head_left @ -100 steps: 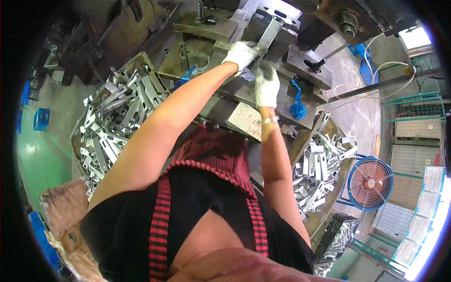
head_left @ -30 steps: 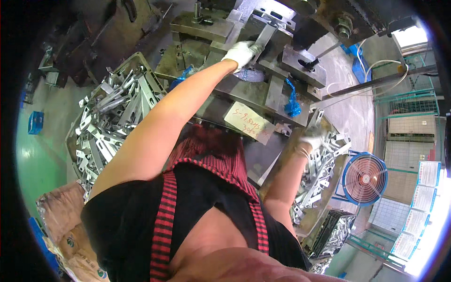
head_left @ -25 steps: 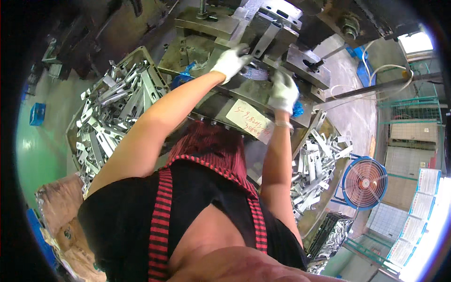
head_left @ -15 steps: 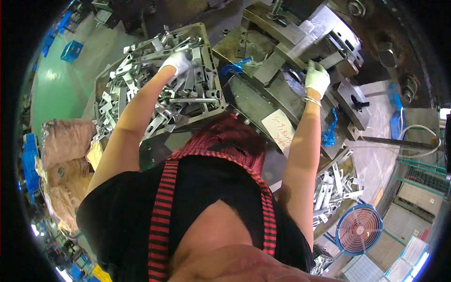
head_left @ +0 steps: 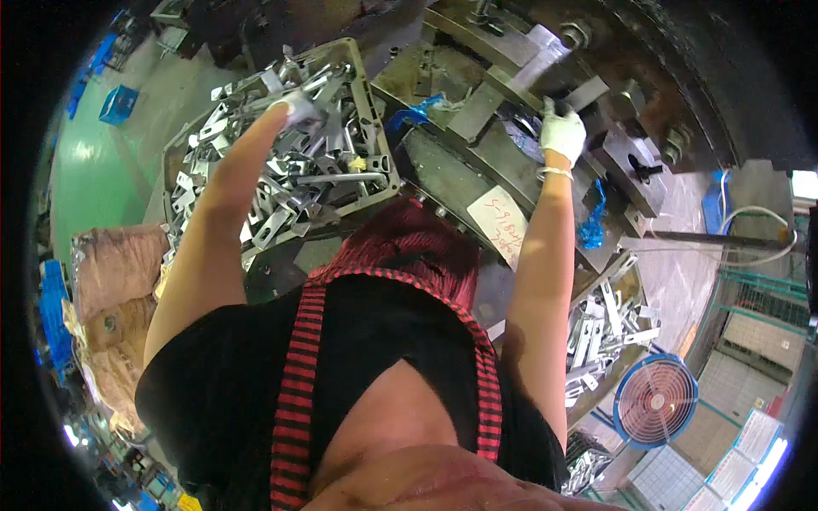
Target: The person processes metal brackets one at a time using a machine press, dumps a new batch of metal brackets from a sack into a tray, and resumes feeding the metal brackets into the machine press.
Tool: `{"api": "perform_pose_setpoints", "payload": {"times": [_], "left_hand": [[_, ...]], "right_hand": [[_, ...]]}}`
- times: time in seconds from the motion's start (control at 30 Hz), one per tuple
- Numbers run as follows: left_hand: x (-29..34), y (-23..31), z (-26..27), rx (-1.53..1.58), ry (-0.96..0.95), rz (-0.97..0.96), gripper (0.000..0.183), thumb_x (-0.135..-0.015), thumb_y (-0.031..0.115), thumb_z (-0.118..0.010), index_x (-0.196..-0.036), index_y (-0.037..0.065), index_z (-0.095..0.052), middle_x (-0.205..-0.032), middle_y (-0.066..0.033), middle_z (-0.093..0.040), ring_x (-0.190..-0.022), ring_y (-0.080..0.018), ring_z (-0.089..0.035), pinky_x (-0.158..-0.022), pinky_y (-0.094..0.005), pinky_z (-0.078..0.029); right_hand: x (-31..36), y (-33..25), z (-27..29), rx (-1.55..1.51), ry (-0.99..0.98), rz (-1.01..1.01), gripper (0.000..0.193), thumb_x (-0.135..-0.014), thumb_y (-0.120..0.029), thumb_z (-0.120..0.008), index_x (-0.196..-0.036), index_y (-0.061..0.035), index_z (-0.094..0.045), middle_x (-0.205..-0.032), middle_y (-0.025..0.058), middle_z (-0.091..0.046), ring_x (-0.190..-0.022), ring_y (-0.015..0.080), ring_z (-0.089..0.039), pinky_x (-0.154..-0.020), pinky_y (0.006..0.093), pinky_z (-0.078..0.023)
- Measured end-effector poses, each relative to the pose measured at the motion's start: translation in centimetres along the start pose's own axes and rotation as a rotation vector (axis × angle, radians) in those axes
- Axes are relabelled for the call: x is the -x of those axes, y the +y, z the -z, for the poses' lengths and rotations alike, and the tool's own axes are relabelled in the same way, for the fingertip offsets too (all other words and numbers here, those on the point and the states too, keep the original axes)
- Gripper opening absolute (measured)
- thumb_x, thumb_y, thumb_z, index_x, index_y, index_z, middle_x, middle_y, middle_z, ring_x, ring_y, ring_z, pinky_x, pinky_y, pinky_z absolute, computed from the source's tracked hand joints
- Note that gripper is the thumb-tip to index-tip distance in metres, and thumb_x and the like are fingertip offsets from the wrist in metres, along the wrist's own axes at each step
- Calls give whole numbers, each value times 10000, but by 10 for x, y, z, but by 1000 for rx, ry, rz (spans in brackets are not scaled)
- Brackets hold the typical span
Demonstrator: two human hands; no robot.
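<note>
My left hand (head_left: 300,111), in a white glove, is among silvery metal brackets (head_left: 281,192) heaped in a grey-beige bin (head_left: 372,111). Its fingers are smeared by motion, so whether it grips a bracket cannot be told. My right hand (head_left: 562,134), also gloved in white, is over the steel press die (head_left: 477,115) at the right. Its finger and thumb stand apart with nothing visible between them. Just beyond that hand lies a flat metal bar (head_left: 588,93). A shiny plate-like piece (head_left: 543,55) lies farther back on the die.
A handwritten card (head_left: 496,223) lies on the die's near side. Blue plastic film (head_left: 594,223) hangs nearby. More brackets (head_left: 601,332) are piled at the right, by a blue-rimmed fan (head_left: 655,400). A brown-covered seat (head_left: 119,264) stands at the left.
The slotted metal bracket seen beyond my right hand has gone from view at the die. My left hand has shifted slightly left over the heap. The whole view has shifted a little.
</note>
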State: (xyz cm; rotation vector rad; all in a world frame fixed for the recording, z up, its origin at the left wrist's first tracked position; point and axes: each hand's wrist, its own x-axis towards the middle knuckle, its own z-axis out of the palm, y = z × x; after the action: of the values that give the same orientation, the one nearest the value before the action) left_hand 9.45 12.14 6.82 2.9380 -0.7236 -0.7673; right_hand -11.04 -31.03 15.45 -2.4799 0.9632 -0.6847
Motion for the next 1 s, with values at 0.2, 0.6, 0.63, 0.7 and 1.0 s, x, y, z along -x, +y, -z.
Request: {"api": "perform_pose_setpoints", "payload": {"times": [0.2, 0.6, 0.63, 0.7, 1.0], "left_hand": [[60, 51, 34, 1155, -133, 199, 209, -776, 157, -613, -959, 61, -583, -790, -27, -607, -501, -68, -495, -449, -236, -405], [82, 291, 79, 1121, -23, -590, 329, -864, 311, -489, -1050, 42, -527, -762, -32, -605, -522, -62, -498, -406, -212, -370], [82, 320, 80, 1106, -11, -670, 335, -862, 312, -494, -1050, 37, -533, -788, -47, -616, -553, -70, -522, -416, -221, -383], [70, 328, 75, 953, 205, -596, 406, -849, 333, -510, -1098, 13, -516, -858, -91, -625, -677, -128, -569, -534, -264, -448], [13, 383, 66, 808, 313, -688, 444, -841, 394, -463, -1071, 24, -547, -834, -139, -631, -760, -192, -590, -703, -299, -450]], "right_hand": [[6, 10, 12, -212, 82, -22, 389, -752, -366, -569, -892, -9, -631, -892, 204, -607, -853, 336, -580, -774, 359, -447], [-17, 44, -21, -478, -55, -281, 408, -700, -223, -593, -1035, 6, -546, -983, 234, -577, -943, 358, -552, -806, 382, -441], [-32, 70, -19, -658, -120, -382, 406, -688, -245, -618, -1005, 3, -567, -968, 228, -586, -935, 351, -560, -794, 378, -448], [-22, 32, -3, -448, -147, -316, 399, -676, -260, -637, -973, 2, -583, -932, 216, -601, -899, 332, -580, -774, 369, -455], [58, 33, 95, -966, 392, -414, 224, -740, -84, -613, -922, 29, -544, -787, 112, -592, -681, 193, -573, -601, 323, -492]]}}
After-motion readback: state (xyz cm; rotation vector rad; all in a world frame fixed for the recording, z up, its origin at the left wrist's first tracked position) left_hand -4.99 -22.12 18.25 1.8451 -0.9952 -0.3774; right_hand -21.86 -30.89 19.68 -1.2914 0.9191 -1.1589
